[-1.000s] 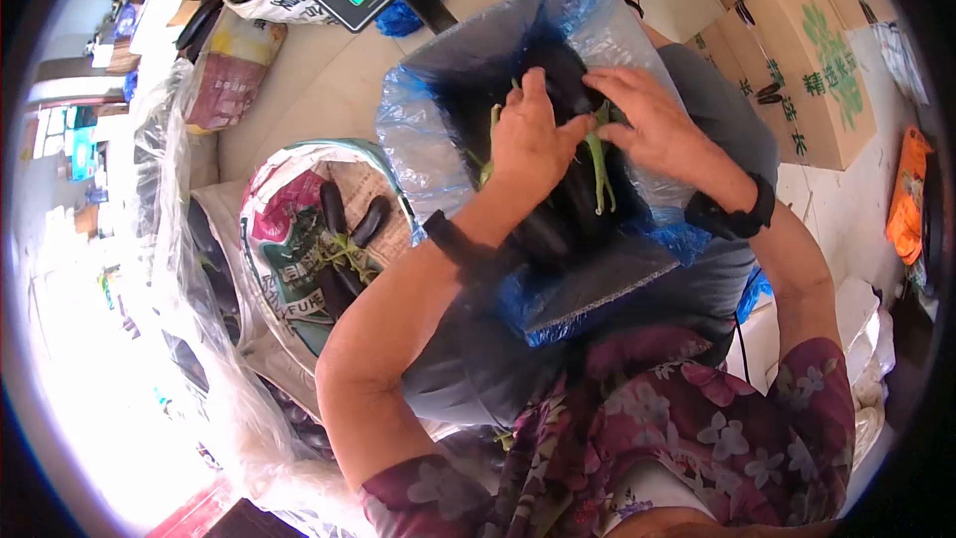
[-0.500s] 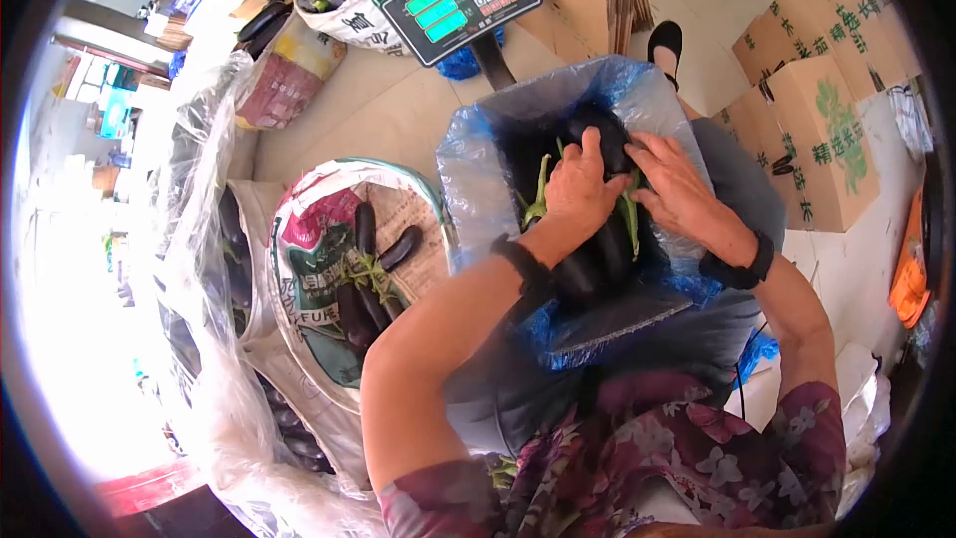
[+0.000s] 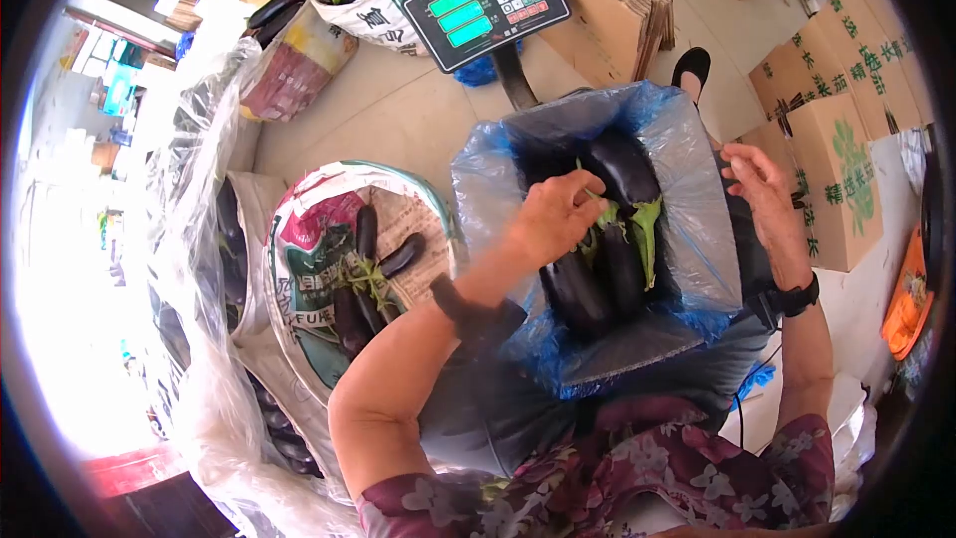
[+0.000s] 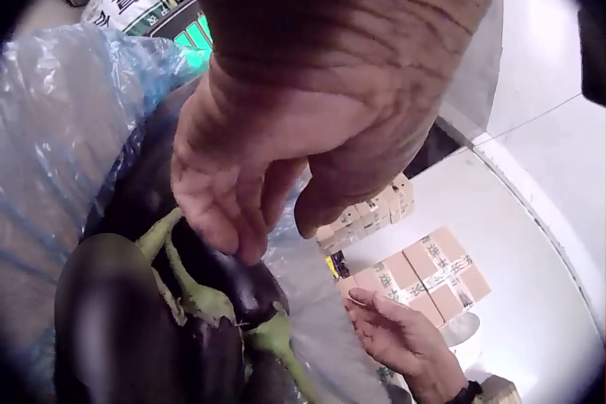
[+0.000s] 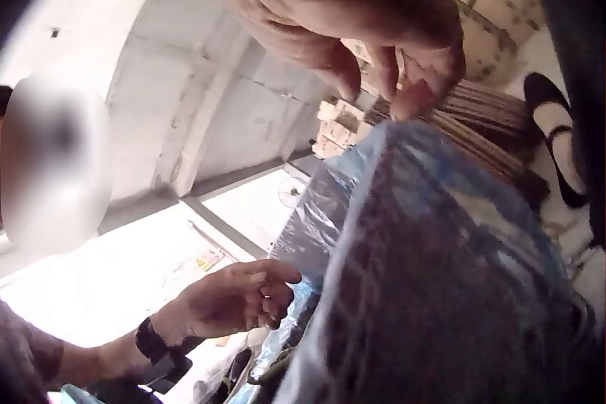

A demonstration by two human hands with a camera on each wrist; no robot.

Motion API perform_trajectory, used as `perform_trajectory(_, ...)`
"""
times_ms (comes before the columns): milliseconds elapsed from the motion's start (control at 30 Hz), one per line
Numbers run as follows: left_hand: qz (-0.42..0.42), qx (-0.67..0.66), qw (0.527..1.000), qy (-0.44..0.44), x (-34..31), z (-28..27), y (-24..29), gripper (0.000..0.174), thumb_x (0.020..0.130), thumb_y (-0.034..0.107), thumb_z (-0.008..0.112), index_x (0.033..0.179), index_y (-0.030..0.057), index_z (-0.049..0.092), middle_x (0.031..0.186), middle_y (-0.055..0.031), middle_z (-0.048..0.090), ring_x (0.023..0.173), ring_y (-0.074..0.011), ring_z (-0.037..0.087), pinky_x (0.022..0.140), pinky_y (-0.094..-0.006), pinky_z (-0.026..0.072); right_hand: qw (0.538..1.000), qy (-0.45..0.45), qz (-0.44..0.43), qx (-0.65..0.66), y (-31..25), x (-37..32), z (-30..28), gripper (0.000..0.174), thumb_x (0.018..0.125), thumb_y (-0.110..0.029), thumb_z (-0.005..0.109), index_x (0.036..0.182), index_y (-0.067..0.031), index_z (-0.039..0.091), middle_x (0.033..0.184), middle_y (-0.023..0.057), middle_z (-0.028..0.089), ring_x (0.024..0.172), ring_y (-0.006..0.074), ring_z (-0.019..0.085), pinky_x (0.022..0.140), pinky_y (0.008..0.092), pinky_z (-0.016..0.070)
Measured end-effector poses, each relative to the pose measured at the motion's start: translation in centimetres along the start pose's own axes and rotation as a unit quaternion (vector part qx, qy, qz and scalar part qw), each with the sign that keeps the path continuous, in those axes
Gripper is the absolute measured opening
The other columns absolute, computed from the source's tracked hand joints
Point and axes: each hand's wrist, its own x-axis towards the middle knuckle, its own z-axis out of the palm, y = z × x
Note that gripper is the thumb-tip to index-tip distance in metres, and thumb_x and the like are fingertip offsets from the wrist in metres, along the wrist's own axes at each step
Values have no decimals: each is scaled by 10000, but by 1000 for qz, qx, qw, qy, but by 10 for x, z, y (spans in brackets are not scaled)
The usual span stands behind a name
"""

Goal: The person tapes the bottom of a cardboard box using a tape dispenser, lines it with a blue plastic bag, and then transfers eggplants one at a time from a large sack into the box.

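In the head view a box lined with blue plastic holds several dark eggplants, a large one lying at the back. Over the box's left part is my left hand, fingers loosely bent just above the green stems; the left wrist view shows that hand above an eggplant, gripping nothing. Beyond the box's right edge my right hand is raised, fingers relaxed. The right wrist view has this hand close to the liner's edge; whether it touches is unclear.
Left of the box stands a round sack with several eggplants. A scale display rises behind the box. Cartons stand at the right, flat cardboard at the back, and clear plastic sheeting along the left.
Both hands have come off the large eggplant, the left moving left and the right moving right past the box edge. The head view has shifted, so the box appears lower and farther right.
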Motion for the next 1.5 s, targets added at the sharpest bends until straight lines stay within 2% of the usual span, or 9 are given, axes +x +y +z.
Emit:
perform_trajectory(133,-28,-13,998,-46,-1,6,4,276,880,178,642,1103,15,632,865,-113,700,744,-172,664,692,-310,526,997,14,40,62,24,13,-1,293,951,-252,606,1165,-53,617,1071,28,633,925,108,576,775,249,448)
perform_trajectory(200,20,-2,1000,-24,1,10,1,253,852,184,658,1032,7,638,834,-182,698,793,-306,689,750,-378,530,996,13,56,75,30,16,-3,276,954,-247,601,1155,-58,621,1043,21,637,906,106,574,770,246,448)
perform_trajectory(500,17,11,999,-42,1,16,-6,229,848,178,658,1009,16,638,851,-177,706,819,-315,692,772,-386,531,991,-2,103,86,37,19,7,247,971,-200,559,1132,-24,622,989,21,646,863,104,584,772,232,457)
perform_trajectory(833,17,10,999,-34,2,16,-8,235,838,195,652,1004,30,647,849,-169,704,830,-317,686,774,-385,526,989,-18,136,51,34,17,20,273,956,-146,554,1165,22,601,1054,89,649,931,143,603,814,255,477)
perform_trajectory(900,8,21,999,-40,5,11,-8,257,873,145,647,1091,11,639,902,-137,703,772,-183,678,713,-321,534,989,-18,137,45,34,16,20,276,955,-145,553,1170,23,599,1056,90,649,937,147,601,817,255,476)
perform_trajectory(967,5,18,999,-41,4,6,-8,259,875,145,645,1094,8,637,893,-131,701,773,-181,675,711,-321,533,990,-19,137,39,34,16,20,280,955,-144,552,1175,23,598,1059,91,649,943,151,600,820,255,475)
perform_trajectory(1267,-10,0,998,-60,-1,5,-2,260,871,143,636,1094,10,635,862,-112,696,779,-168,660,722,-313,531,994,10,86,69,15,-5,0,255,962,-165,550,1171,-35,617,1009,45,650,890,97,583,784,245,460)
perform_trajectory(1400,59,90,994,-23,5,8,-15,242,877,150,616,1069,5,643,817,-112,685,753,-164,654,703,-309,529,996,48,-22,-78,-22,-29,4,209,953,-161,565,1103,-34,638,1001,-1,647,858,89,580,752,252,471)
perform_trajectory(1500,9,22,999,-47,6,4,-16,240,877,164,615,1055,6,645,795,-111,673,745,-164,653,688,-308,526,978,-22,-70,-197,-51,-49,20,216,899,-100,605,1096,-13,621,960,28,648,830,118,588,753,265,480)
